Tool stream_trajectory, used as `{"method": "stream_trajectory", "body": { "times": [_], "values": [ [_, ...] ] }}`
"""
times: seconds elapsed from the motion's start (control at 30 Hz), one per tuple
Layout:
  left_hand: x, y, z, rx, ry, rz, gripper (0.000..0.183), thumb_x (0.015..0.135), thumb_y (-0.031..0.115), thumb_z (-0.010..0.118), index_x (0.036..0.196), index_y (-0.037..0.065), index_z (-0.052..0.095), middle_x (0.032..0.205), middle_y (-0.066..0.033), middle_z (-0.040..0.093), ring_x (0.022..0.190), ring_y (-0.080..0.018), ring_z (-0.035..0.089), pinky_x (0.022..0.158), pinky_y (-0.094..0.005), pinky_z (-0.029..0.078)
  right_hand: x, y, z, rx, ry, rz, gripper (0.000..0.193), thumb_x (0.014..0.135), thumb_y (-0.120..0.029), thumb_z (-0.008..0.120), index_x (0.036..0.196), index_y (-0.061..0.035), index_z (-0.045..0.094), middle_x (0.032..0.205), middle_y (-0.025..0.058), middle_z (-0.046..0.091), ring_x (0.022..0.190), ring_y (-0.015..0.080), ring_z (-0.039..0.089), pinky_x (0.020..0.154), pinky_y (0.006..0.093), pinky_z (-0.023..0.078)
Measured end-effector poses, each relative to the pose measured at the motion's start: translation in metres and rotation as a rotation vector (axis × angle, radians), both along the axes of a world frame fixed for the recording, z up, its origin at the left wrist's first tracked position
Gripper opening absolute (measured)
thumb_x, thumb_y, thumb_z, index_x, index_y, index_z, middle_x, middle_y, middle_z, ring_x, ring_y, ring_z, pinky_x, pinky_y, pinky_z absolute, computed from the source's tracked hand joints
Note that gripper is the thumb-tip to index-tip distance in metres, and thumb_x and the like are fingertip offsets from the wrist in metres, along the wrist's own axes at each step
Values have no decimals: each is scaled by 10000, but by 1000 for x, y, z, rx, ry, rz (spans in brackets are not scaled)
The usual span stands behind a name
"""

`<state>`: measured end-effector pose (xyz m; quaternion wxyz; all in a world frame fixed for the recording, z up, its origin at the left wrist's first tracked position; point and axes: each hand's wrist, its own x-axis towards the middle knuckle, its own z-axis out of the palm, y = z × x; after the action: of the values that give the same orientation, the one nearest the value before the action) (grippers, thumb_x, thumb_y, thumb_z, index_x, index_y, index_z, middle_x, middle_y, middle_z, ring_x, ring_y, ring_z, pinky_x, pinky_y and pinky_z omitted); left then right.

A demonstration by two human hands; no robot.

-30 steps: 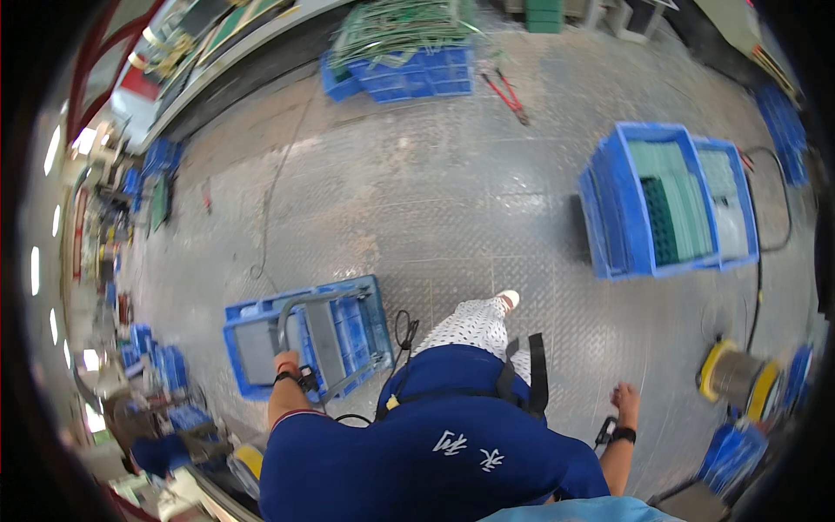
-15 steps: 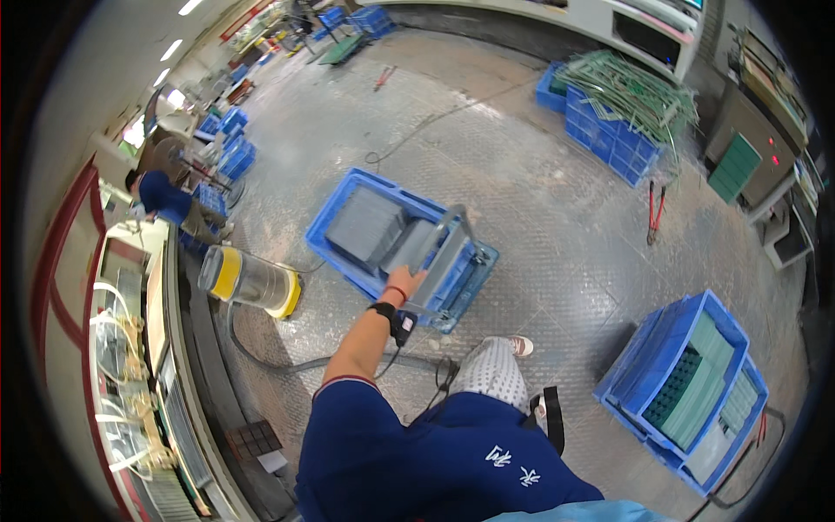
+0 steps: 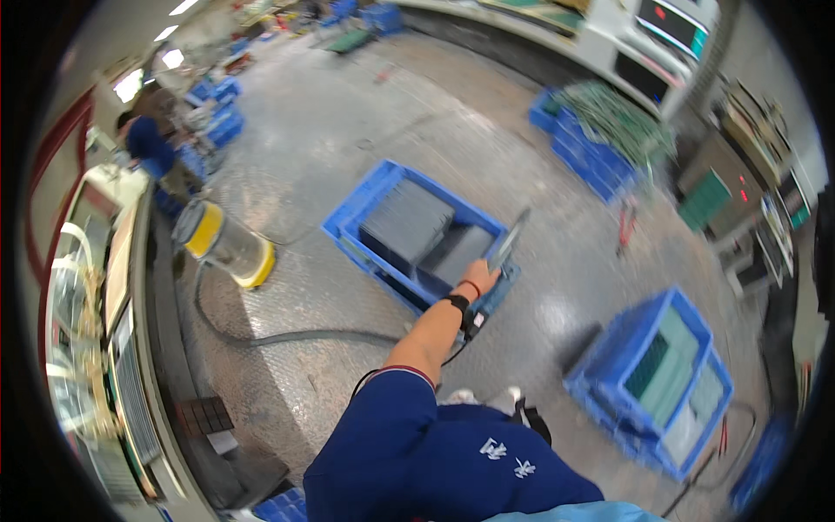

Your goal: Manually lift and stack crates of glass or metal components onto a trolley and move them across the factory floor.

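Fingers of left hand (image 3: 479, 277) curled round grey trolley handle (image 3: 513, 237); blue plastic crate (image 3: 352, 205) beside it holds stacked grey panels (image 3: 409, 213).

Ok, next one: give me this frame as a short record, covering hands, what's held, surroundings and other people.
Left grip: closed on a grey handle bar
Right grip: not in view
Beside the bar: near blue crate holding a grey stack
Right: blue crates with green panels
Left: yellow-ended cylinder on the floor
Far side: blue crate heaped with green strips; red tool on the floor
Other people: one co-worker, upper left
Image quality: motion blur; fine detail unclear
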<state>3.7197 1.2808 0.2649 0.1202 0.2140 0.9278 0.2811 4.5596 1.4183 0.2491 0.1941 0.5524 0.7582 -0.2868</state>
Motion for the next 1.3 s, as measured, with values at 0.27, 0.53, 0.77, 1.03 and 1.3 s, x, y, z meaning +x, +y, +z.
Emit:
{"method": "stream_trajectory", "body": {
  "times": [0.27,0.53,0.77,1.03,1.3],
  "values": [
    [70,55,12,167,-110,-129,398,721,316,603,849,-60,583,860,-276,574,835,-396,564,736,-431,457,49,-171,57,-47,128,-898,226,811,-247,475,773,-33,536,665,96,523,555,183,529,456,302,419],
    [120,71,-3,186,-92,-211,435,708,322,606,767,-107,568,762,-285,579,754,-391,581,690,-425,463,13,-290,108,-54,283,-1421,224,784,-177,495,738,36,549,612,85,550,496,164,533,413,277,431],
    [176,114,11,57,-289,-160,487,735,354,617,861,-112,558,741,-237,606,607,-318,624,545,-380,503,203,-466,-20,-184,-151,-859,294,794,-209,455,635,7,574,580,118,564,475,193,531,386,302,368],
    [221,134,15,-289,180,-119,560,722,436,610,898,-93,566,876,-261,591,832,-368,587,710,-416,459,294,-449,27,-67,37,-999,335,820,-237,435,581,-18,518,493,62,471,392,147,443,343,278,302],
    [270,153,28,-86,-247,108,320,758,191,630,846,-93,510,648,-133,570,515,-205,575,440,-315,472,337,-304,50,-142,478,-1482,305,844,-248,454,633,-33,505,461,10,415,379,98,399,336,233,280]
  ]
}}
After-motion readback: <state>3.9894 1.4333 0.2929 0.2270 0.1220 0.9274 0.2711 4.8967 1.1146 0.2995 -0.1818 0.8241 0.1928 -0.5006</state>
